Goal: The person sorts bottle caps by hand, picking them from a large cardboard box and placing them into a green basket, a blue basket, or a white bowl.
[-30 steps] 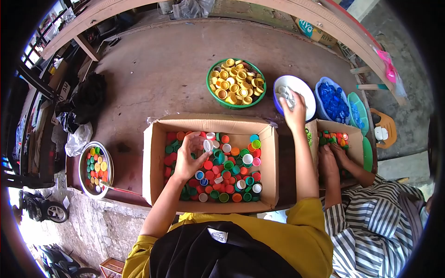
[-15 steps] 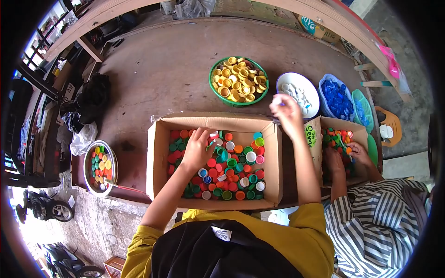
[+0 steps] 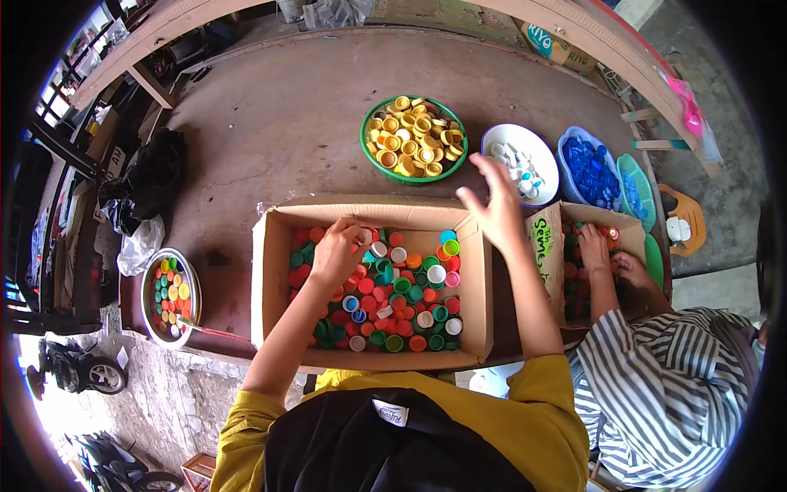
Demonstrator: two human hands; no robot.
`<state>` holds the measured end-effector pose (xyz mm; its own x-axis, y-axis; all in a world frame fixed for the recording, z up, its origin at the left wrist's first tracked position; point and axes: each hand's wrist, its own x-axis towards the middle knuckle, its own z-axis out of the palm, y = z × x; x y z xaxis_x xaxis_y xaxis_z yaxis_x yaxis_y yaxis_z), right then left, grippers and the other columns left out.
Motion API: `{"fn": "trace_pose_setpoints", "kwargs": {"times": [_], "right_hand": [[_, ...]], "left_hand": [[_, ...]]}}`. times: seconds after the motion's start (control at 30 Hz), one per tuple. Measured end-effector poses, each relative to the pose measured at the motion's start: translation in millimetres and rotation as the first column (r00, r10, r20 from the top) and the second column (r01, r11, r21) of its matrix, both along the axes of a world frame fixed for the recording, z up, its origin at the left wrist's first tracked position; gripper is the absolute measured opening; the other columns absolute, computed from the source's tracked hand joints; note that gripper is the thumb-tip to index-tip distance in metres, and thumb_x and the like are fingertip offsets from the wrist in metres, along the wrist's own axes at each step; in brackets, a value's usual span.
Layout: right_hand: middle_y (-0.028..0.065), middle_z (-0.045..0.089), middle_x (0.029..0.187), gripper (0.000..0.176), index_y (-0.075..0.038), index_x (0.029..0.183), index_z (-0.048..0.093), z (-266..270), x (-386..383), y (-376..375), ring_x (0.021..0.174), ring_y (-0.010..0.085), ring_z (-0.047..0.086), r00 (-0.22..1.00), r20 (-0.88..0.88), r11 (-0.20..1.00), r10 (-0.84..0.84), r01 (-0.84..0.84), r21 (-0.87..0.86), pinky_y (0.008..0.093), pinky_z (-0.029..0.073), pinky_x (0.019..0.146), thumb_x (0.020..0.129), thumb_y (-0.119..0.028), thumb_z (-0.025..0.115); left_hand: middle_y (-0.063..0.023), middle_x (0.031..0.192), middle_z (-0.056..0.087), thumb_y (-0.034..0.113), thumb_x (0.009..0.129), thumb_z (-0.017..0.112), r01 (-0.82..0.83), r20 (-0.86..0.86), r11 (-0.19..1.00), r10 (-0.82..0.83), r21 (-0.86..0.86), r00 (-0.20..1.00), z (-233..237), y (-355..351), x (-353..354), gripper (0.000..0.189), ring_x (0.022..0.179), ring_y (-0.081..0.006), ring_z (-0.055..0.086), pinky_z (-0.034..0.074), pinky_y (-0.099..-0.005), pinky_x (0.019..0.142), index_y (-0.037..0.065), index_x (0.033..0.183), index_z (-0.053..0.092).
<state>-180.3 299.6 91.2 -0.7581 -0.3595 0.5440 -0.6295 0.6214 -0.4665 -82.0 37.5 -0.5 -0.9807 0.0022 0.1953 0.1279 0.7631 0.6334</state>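
Note:
A cardboard box [image 3: 484, 287] in front of me holds many red, green, orange and white caps [image 3: 381, 299]. Over its upper left part, my left hand [image 3: 338, 250] is closed on a whitish cap [image 3: 363, 236] held at the fingertips. My right hand [image 3: 498, 209] is raised over the box's upper right corner, fingers spread, with nothing in it. Just beyond it stands a white bowl [image 3: 537, 152] of white caps, some with blue. A green basket [image 3: 366, 156] heaped with yellow caps stands behind the box.
A co-worker in striped sleeves has both hands in a smaller box [image 3: 627, 234] at the right. Blue baskets [image 3: 566, 168] and a green basket [image 3: 652, 197] hold blue caps. A metal bowl [image 3: 146, 299] of mixed caps and black bags [image 3: 156, 176] are at the left.
My right hand has opened and pulled back from the white bowl's edge, its white item gone. My left hand has drawn its fingers together round a cap. The co-worker's hands have shifted in their box.

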Motion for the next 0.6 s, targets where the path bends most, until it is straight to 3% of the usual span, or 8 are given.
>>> {"fn": "trace_pose_setpoints", "kwargs": {"times": [0.03,0.13,0.23,0.3,0.47,0.57,0.6], "right_hand": [[0.0152,0.055,0.105,0.042,-0.004,0.113,0.053,1,10,-12,0.097,0.0307,0.056,0.992,0.08,0.995,0.098,-0.094,-0.045,0.0375,0.045,0.086,0.076,-0.019,0.068],[0.0136,0.056,0.101,0.038,-0.003,0.108,0.056,-3,36,-45,0.094,0.027,0.057,0.913,0.299,0.96,0.278,-0.267,-0.08,0.0353,0.047,0.081,0.076,-0.019,0.069],[0.0134,0.059,0.099,0.04,-0.002,0.11,0.056,-17,45,-69,0.087,0.0231,0.06,0.757,0.479,0.895,0.444,-0.392,-0.211,0.0335,0.051,0.071,0.077,-0.021,0.069],[0.0153,0.062,0.097,0.038,0.002,0.11,0.056,-30,48,-83,0.082,0.0176,0.062,0.649,0.604,0.886,0.462,-0.356,-0.296,0.0296,0.052,0.068,0.081,-0.02,0.067],[0.0115,0.061,0.097,0.032,0.002,0.113,0.052,-32,52,-103,0.086,0.0145,0.062,0.346,0.645,0.72,0.681,-0.157,-0.676,0.0268,0.052,0.074,0.085,-0.011,0.062],[0.0092,0.06,0.097,0.03,0.001,0.113,0.051,-31,52,-101,0.088,0.0154,0.062,0.34,0.601,0.677,0.723,-0.174,-0.715,0.0271,0.053,0.076,0.085,-0.008,0.06],[0.0052,0.061,0.092,0.033,0.0,0.114,0.051,-29,53,-98,0.083,0.0086,0.059,0.364,0.611,0.7,0.703,-0.198,-0.687,0.0244,0.049,0.071,0.085,-0.011,0.062]], "left_hand": [[-0.0055,0.093,0.059,0.013,0.068,0.071,0.007,0.01,0.999,-0.007,0.039,1.0,5,-1,0,0.017,0.08,-0.0251,0.06,0.05,-0.034,0.067,0.004,0.078,0.06],[-0.0082,0.084,0.061,0.008,0.064,0.075,0.005,0.023,0.986,-0.009,0.166,1.0,23,-5,5,0.024,0.07,-0.0217,0.061,0.05,-0.0309,0.064,0.001,0.079,0.058],[-0.0096,0.082,0.062,0.007,0.064,0.076,-0.007,0.01,0.958,0.004,0.287,1.0,38,-3,10,0.027,0.071,-0.0184,0.062,0.05,-0.029,0.064,0.0,0.082,0.057],[-0.0097,0.081,0.062,0.005,0.065,0.076,-0.006,0.038,0.941,-0.007,0.337,0.999,50,-4,11,0.028,0.071,-0.017,0.062,0.05,-0.0282,0.064,0.0,0.084,0.056],[-0.01,0.08,0.063,0.001,0.067,0.074,0.064,-0.055,0.872,-0.043,0.484,0.998,65,-7,14,0.026,0.072,-0.0169,0.063,0.05,-0.0274,0.064,-0.001,0.086,0.056],[-0.0097,0.08,0.062,0.003,0.068,0.075,0.096,-0.116,0.863,-0.043,0.497,0.992,63,-9,17,0.032,0.074,-0.0176,0.062,0.05,-0.0281,0.066,-0.001,0.092,0.055],[-0.01,0.087,0.061,0.003,0.069,0.075,0.083,-0.097,0.872,-0.041,0.483,0.994,63,-7,18,0.032,0.078,-0.0169,0.061,0.051,-0.0285,0.068,-0.001,0.094,0.055]]}}
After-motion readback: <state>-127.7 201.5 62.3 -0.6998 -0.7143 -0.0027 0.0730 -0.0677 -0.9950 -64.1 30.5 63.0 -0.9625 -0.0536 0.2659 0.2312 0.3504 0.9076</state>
